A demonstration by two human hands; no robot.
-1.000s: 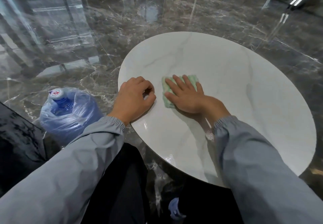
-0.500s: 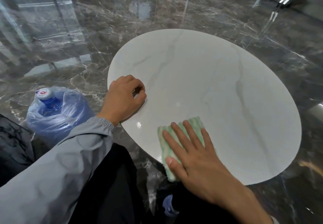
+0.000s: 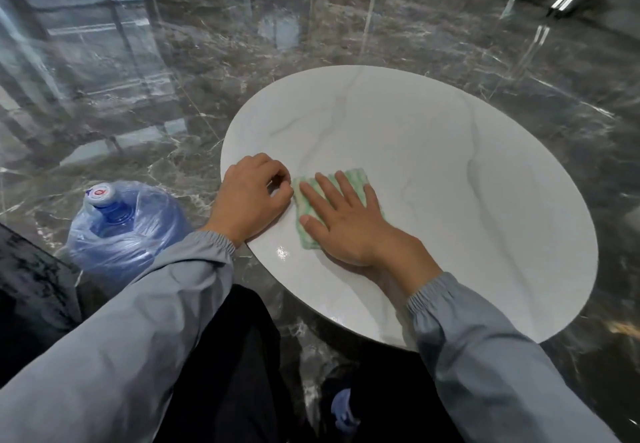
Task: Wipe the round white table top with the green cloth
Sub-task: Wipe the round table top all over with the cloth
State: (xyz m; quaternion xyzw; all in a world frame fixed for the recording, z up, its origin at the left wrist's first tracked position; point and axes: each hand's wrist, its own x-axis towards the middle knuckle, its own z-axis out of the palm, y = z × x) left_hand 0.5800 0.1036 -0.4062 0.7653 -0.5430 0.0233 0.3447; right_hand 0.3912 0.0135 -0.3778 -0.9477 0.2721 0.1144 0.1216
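Observation:
The round white table top (image 3: 450,172) with faint grey veins fills the middle and right of the head view. A folded green-and-white cloth (image 3: 356,178) lies on its near left part. My right hand (image 3: 346,221) presses flat on the cloth with straight, spread fingers, covering most of it. My left hand (image 3: 251,197) rests on the table's left edge with its fingers curled into a loose fist, holding nothing, its knuckles almost touching the cloth's left side.
A large blue water bottle (image 3: 121,228) wrapped in clear plastic stands on the dark marble floor (image 3: 173,79) just left of the table. My dark trousers and a blue shoe (image 3: 343,411) show below the table's near edge.
My right hand slid the cloth from the near edge of the table back up and left, beside my left hand. The left hand stayed at the table's edge.

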